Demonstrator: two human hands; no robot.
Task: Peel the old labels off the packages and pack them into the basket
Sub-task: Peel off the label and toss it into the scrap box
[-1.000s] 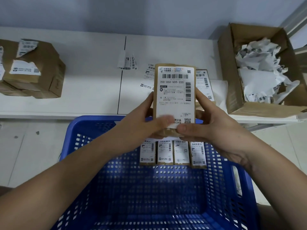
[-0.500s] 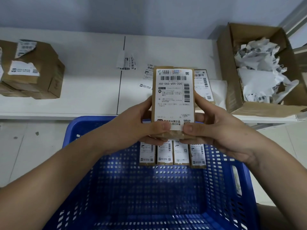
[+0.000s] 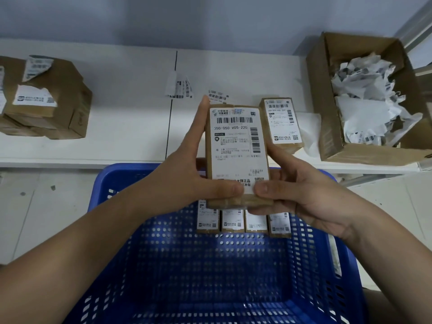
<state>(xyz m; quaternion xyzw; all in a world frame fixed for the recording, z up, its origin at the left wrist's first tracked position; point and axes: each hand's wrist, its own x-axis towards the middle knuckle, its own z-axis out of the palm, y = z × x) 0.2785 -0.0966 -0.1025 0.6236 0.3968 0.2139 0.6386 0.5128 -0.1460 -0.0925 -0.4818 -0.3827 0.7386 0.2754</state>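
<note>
Left hand (image 3: 187, 174) upright beside brown package (image 3: 237, 157), index finger straight along its left edge, thumb pressing the label's lower corner. Package upright above blue basket (image 3: 112, 183), label still on. Right hand (image 3: 301, 197) cupping its lower right corner, thumb pinching the front.

- One head-worn view only, looking forward and steeply down over the blue basket (image 3: 217, 272), which fills the lower frame close beneath the camera.
- Beyond the basket, farther off, the white desk (image 3: 128, 127) runs across to a wall.
- Both forearms enter from the bottom corners above the basket.
</note>
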